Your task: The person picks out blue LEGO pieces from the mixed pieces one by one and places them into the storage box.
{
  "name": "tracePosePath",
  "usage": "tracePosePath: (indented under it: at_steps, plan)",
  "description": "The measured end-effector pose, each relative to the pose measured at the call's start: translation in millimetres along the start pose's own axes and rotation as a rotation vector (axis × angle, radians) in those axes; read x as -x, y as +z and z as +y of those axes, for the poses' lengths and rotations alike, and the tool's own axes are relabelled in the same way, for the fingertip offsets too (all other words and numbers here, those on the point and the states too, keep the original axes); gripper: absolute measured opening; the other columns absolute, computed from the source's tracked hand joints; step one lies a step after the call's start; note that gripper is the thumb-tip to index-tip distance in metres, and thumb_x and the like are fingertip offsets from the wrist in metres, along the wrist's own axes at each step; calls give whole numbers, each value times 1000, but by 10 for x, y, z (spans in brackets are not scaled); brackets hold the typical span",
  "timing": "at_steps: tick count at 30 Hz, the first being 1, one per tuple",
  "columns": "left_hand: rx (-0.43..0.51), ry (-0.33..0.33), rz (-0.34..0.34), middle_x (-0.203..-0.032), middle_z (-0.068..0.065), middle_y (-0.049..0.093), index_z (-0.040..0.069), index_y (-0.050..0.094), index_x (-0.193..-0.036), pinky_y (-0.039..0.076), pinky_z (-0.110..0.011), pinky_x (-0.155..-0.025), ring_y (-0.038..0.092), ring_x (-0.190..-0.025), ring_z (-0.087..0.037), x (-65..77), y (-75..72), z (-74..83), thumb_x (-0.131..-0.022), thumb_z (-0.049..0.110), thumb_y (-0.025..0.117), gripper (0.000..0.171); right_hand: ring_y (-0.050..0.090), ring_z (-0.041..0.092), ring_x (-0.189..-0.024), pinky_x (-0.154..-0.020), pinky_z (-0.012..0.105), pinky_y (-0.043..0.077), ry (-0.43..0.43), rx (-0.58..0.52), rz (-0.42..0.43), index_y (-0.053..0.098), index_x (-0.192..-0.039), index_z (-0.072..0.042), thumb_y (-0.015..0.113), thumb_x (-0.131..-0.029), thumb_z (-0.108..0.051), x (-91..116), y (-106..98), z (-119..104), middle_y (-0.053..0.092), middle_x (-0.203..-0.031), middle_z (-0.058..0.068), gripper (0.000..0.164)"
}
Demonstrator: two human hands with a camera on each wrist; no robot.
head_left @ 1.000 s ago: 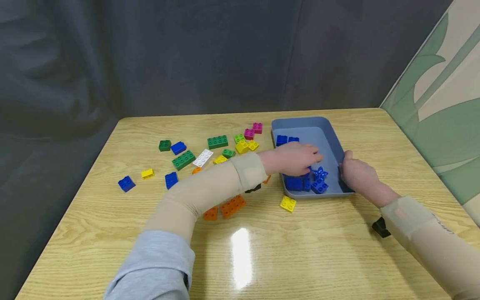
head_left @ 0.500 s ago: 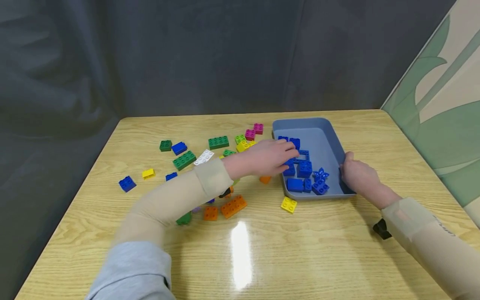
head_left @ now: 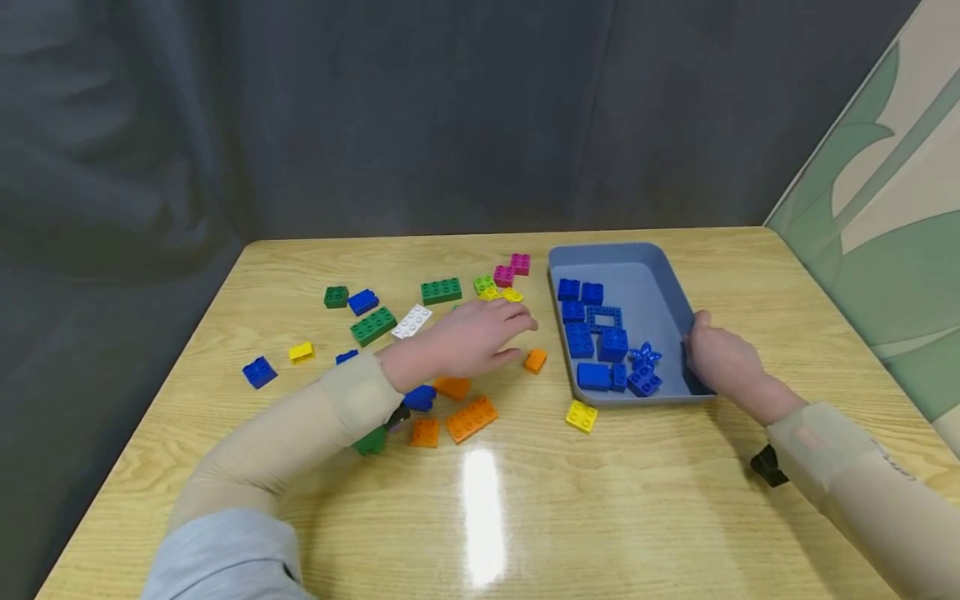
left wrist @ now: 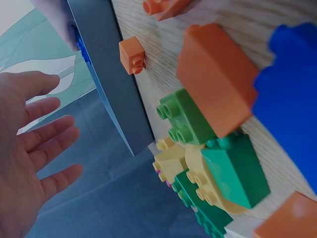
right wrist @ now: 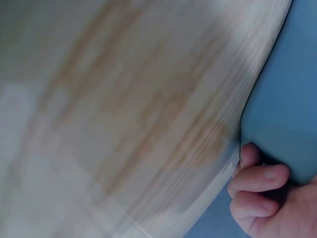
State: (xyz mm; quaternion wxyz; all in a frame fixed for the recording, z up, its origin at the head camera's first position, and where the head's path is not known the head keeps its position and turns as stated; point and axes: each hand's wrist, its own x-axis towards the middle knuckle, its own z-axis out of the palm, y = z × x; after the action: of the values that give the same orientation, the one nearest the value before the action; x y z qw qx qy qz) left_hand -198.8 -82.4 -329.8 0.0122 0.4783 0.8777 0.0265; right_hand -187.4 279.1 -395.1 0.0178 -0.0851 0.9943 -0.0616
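My left hand (head_left: 476, 340) hovers over the loose toy bricks, its fingers spread and holding nothing; the left wrist view shows its bare palm. A small orange brick (head_left: 535, 361) lies just right of its fingertips. Beneath and beside the wrist are a blue brick (head_left: 420, 398) and a long orange brick (head_left: 472, 419). My right hand (head_left: 723, 358) grips the right wall of a blue-grey tray (head_left: 641, 279), fingers curled against the outside in the right wrist view (right wrist: 257, 193). Inside the tray, along its left and front, sit several blue bricks (head_left: 612, 344) and a blue flower piece (head_left: 645, 356).
Left of the tray lie scattered bricks: a white one (head_left: 412, 321), a dark green one (head_left: 373, 326), magenta ones (head_left: 520, 264) and a blue one (head_left: 259, 372) far left. A yellow brick (head_left: 581, 416) sits before the tray's front edge. Dark cloth (head_left: 420, 117) hangs behind the table.
My left hand has moved left, out of the tray and over the loose bricks, uncovering the blue pieces. My right hand keeps its grip on the tray wall.
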Motion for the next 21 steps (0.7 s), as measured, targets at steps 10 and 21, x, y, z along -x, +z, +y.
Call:
tracePosePath:
  at_steps: [10, 21]
  plan:
    - [45, -64, 88, -131, -7, 55, 8, 54, -133, 42, -37, -101, 52, -120, -22, 385, 4, -114, -98, 27, 60, 40, 49, 23, -42, -37, 40, 42, -10, -10, 20, 29, -110, 23, 40, -99, -5, 24, 17, -4, 44, -50, 11, 32]
    - [126, -281, 78, -136, -10, 50, 8, 50, -138, 46, -43, -97, 53, -119, -27, 723, -43, -348, -96, 28, 63, 48, 50, 24, -43, -39, 42, 42, -2, -10, 15, 28, -109, 21, 40, -99, -5, 11, 10, -3, 45, -50, 12, 30]
